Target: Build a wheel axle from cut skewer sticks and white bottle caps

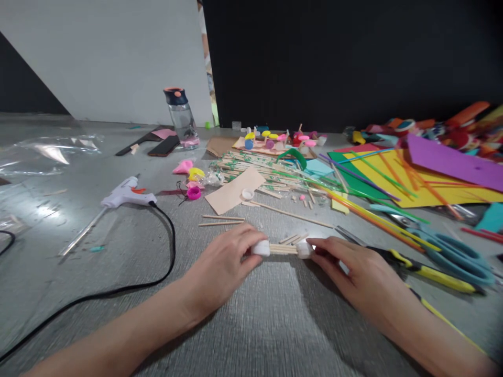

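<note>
Stick bundle lying crosswise, white caps between both hands.

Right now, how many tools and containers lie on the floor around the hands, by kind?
Glue gun: 1
Scissors: 1
Yellow-handled pliers: 1
Water bottle: 1
Total: 4
Both the left hand and the right hand pinch a white cap at each end of a stick bundle.
</note>
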Available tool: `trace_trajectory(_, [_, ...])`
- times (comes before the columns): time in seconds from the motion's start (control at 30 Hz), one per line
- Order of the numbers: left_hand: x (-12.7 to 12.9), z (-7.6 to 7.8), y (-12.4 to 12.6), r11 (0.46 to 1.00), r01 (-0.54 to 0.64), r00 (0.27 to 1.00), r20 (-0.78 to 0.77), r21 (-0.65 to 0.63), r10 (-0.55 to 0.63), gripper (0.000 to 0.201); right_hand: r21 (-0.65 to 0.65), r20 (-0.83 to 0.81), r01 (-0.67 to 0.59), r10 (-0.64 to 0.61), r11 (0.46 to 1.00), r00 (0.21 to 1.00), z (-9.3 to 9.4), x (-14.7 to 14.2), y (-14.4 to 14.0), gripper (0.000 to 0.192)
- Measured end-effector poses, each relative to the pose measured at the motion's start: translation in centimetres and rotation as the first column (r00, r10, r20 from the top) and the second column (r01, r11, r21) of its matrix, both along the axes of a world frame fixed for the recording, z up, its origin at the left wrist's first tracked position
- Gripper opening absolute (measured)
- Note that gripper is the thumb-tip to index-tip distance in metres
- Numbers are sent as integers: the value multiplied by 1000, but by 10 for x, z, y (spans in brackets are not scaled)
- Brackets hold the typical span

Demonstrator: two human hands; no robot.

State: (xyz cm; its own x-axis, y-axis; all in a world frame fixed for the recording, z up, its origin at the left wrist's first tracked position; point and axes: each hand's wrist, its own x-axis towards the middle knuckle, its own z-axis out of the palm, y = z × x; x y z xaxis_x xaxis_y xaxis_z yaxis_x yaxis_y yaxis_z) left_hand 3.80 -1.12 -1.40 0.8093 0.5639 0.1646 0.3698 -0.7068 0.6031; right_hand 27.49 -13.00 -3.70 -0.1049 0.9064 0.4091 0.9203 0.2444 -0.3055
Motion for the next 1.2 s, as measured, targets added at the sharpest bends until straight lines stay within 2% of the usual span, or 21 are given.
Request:
trace_trajectory(0.2, [1, -2, 1, 1000, -2, 1000, -10, -10, 2, 17, -2, 13, 13, -13, 1000, 1000, -2, 0, 0, 20])
trace_trajectory(0.43, [-1, -1, 2, 999, -49, 998, -26, 12, 49, 34, -70, -72, 51, -56, 996, 996, -1, 1, -3, 23])
trace_trajectory(0.7, [1, -1, 3, 999, -24, 1000, -9, -35, 24, 15, -12, -56, 8, -9, 1000, 998, -1, 1, 1, 16])
trace_trajectory(0.93, [1, -1, 4, 998, -35, 999, -5, -43, 35, 15, -7, -46, 4, -4, 1000, 999, 1, -3, 1, 16])
trace_trajectory(1.1, [-3, 0, 6, 999, -52, 999, 8, 4, 52, 32, -64, -86, 88, -94, 994, 992, 4, 3, -2, 24])
trace_trajectory(1.2, [-4, 2, 7, 992, -122, 988, 97, 42, 118, 39, -40, -75, 143, -145, 989, 987, 5, 9, -4, 24])
